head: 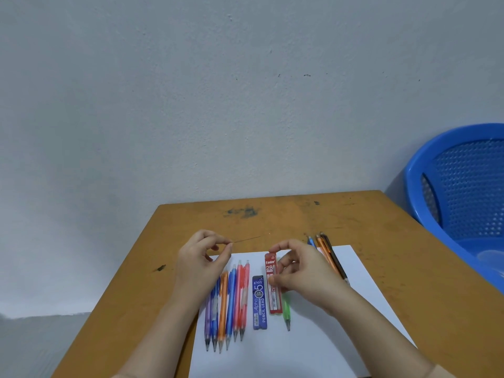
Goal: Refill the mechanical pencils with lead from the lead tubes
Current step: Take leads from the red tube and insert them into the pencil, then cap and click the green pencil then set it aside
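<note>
My left hand (203, 257) pinches a thin lead stick (246, 239) that points right, above the table. My right hand (298, 268) holds the red lead tube (272, 287) upright-tilted over the white paper (354, 290). A blue lead tube (259, 302) lies flat just left of it. A green mechanical pencil (286, 312) lies under my right hand, tip towards me. Several mechanical pencils (227, 301) in purple, blue, orange and pink lie side by side on the left of the paper, partly under my left wrist.
Further pencils (328, 255) in blue, orange and dark colours lie at the paper's far right corner. The brown wooden table (300, 216) stands against a grey wall. A blue plastic basket (461, 192) stands to the right, beside the table.
</note>
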### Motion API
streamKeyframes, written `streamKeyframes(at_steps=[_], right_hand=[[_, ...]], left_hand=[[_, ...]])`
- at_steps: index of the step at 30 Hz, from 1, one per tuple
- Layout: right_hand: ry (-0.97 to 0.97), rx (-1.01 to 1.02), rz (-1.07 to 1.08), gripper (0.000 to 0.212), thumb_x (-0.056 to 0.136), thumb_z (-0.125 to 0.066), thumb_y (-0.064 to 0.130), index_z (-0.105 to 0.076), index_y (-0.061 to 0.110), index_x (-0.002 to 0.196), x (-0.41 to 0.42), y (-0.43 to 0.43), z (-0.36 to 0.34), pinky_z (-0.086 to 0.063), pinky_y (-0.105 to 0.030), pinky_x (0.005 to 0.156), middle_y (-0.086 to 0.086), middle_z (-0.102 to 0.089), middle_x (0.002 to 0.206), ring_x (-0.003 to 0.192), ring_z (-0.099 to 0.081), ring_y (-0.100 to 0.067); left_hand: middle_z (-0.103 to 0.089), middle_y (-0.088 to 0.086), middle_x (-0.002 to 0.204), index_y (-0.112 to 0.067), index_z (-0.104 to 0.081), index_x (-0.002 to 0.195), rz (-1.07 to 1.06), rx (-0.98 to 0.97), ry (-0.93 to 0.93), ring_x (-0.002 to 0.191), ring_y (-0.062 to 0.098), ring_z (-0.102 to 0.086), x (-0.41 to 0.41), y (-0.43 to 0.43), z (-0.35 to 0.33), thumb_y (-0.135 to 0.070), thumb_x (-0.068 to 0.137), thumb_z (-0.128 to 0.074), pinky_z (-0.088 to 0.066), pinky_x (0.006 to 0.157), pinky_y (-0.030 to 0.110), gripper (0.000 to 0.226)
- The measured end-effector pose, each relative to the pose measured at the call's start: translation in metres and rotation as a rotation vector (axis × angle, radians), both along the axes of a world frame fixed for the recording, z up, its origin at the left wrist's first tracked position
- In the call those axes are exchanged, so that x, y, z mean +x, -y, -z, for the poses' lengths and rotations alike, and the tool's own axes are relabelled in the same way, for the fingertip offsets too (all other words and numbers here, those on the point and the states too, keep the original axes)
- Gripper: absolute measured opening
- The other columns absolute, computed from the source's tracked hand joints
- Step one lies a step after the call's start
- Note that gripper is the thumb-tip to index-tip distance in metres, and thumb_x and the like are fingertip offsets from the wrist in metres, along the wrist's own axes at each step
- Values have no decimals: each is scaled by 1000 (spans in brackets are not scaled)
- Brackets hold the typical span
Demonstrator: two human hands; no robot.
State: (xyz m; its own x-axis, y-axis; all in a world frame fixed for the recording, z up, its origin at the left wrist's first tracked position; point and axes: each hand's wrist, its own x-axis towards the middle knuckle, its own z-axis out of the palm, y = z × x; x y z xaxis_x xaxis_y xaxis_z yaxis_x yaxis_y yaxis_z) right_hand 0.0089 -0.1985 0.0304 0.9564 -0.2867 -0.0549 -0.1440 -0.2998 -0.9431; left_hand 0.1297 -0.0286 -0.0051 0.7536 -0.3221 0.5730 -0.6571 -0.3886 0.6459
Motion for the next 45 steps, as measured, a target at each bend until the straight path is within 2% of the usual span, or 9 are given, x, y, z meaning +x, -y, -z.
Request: streamKeyframes(at_steps=[2,6,14,17,21,28,34,40,45], right_hand=[[-30,-90,-25,38,74,-77,0,-58,18,102,0,-1,0,-54,-21,62,2,-61,73,58,-59,0],[-61,-224,-29,39,73,-80,7,-59,20,103,-1,-1,-1,-42,-10,54,6,-59,77,61,-53,0],[-140,-395,-18,41,79,-76,17,-60,20,117,1,-6,4,-36,-7,48,8,-60,91,66,-50,1],[-154,-435,-18,45,80,-75,23,-58,23,122,1,-8,5,-39,-5,58,8,-60,101,82,-53,-1],[-156,-572,-20,52,81,-73,32,-53,28,129,0,-12,5,-39,-18,84,6,-53,116,104,-42,-3],[-149,-715,-72,45,85,-67,37,-59,26,129,2,-16,7,-38,-27,96,3,-50,126,125,-29,-13],[-97,-655,-34,39,86,-66,36,-61,27,123,1,-11,6,-33,-20,85,4,-50,124,119,-35,-8],[-51,-607,140,36,88,-65,27,-60,24,123,0,8,2,-32,-8,58,10,-54,99,82,-48,-3],[-79,-623,157,44,89,-64,27,-52,21,131,1,2,5,-35,-10,59,2,-59,114,85,-51,-5]], left_hand=[[-59,-18,91,-25,-69,87,-3,0,1,90,-2,-56,0,0,0,-27,80,-72,-45,60,7,9],[-59,-16,90,-20,-70,87,-4,-17,17,90,-1,-56,-1,1,1,-23,79,-73,-46,64,8,8],[-59,-17,90,-20,-70,87,3,-23,15,91,0,-56,-1,2,0,-23,79,-73,-47,65,8,9],[-58,-18,90,-21,-70,87,7,-22,17,91,0,-56,-2,2,0,-22,79,-73,-47,65,8,8],[-59,-17,91,-21,-70,87,12,-20,15,90,0,-56,-2,3,-1,-22,80,-72,-47,64,9,8],[-59,-19,90,-23,-70,88,19,-8,21,91,-1,-56,-3,2,-1,-24,80,-72,-47,66,8,8],[-60,-18,90,-23,-70,88,24,-7,21,89,-1,-57,-3,2,-2,-24,80,-72,-45,63,6,9],[-60,-19,90,-24,-70,87,42,-15,55,90,2,-58,-7,3,-6,-21,80,-73,-47,64,9,9],[-61,-18,90,-24,-70,88,69,-23,96,90,6,-59,-12,3,-10,-26,80,-71,-49,63,13,9]])
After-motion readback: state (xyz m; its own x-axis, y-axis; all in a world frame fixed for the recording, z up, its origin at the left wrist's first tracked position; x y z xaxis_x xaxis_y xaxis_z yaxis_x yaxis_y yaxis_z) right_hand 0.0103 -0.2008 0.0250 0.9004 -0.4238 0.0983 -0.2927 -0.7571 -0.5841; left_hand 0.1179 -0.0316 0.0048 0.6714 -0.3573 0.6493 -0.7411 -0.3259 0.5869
